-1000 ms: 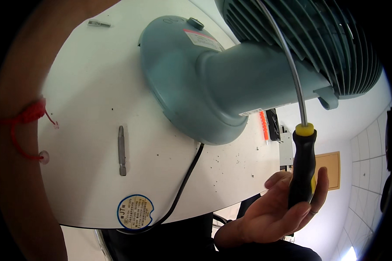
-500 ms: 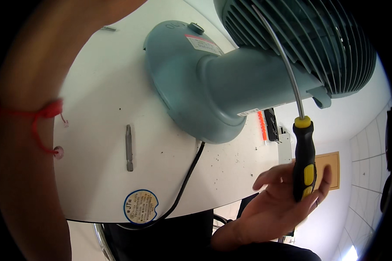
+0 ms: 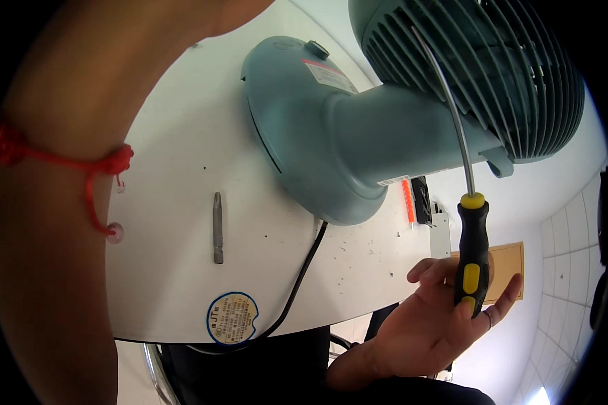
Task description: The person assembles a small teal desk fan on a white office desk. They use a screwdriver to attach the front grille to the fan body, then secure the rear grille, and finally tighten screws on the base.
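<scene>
A teal desk fan lies tilted, its base (image 3: 297, 128) on the table and its slatted cage (image 3: 473, 74) at the upper right. My right hand (image 3: 422, 331) holds a screwdriver (image 3: 473, 236) by its black and yellow handle, fingers partly loose around it. The long shaft points up in front of the cage; whether its tip touches the fan I cannot tell. My left hand (image 3: 209, 23) shows only in part at the top edge, near the fan's base, with its fingers out of view. A red cord bracelet (image 3: 118, 160) is on that arm.
A grey metal driver bit (image 3: 217, 229) lies on the white table (image 3: 162, 270), near a round blue-rimmed label (image 3: 232, 317). A black cable (image 3: 297, 290) runs from the base over the front edge. Behind stand an orange strip (image 3: 408, 200) and a black case (image 3: 421, 200).
The table things and the fan's base appear shifted slightly right. The screwdriver and my right hand sit slightly lower. My left arm appears further right and higher at its hand end.
</scene>
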The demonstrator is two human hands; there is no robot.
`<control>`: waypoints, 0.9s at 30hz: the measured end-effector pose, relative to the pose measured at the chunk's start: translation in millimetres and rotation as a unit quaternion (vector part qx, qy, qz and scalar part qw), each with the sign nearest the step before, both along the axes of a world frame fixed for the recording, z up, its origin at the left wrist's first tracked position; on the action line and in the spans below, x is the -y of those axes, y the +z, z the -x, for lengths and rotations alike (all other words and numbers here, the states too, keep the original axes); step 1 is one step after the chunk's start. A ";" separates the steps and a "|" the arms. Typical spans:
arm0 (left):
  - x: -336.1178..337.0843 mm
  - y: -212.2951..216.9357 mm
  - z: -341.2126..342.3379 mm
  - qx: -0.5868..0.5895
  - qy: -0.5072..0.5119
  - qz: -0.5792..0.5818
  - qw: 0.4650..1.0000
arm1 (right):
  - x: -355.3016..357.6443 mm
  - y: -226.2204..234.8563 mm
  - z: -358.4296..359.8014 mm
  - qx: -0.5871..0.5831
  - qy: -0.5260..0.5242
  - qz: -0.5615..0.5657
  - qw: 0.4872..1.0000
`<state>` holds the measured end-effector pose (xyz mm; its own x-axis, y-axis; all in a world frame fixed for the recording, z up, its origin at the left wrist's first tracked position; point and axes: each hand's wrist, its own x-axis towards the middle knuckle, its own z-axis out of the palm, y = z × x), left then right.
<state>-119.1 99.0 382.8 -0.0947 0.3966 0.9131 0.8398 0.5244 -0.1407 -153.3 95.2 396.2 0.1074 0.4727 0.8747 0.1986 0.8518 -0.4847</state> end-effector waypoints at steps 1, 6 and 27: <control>-0.5 -0.2 0.5 0.002 -0.002 0.000 1.000 | -0.4 0.3 1.0 0.015 0.006 0.003 1.000; -0.1 0.8 2.2 0.005 -0.007 -0.004 1.000 | -3.4 1.1 6.1 0.008 -0.054 0.022 0.998; 4.6 2.1 9.9 0.024 -0.063 -0.018 0.998 | 8.6 -3.4 6.1 0.082 -0.058 -0.027 0.995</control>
<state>-129.0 94.4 384.9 -0.0900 0.3753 0.9225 0.9050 0.4175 -0.0815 -159.4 86.5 392.8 0.0112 0.4183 0.9083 0.3697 0.8422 -0.3924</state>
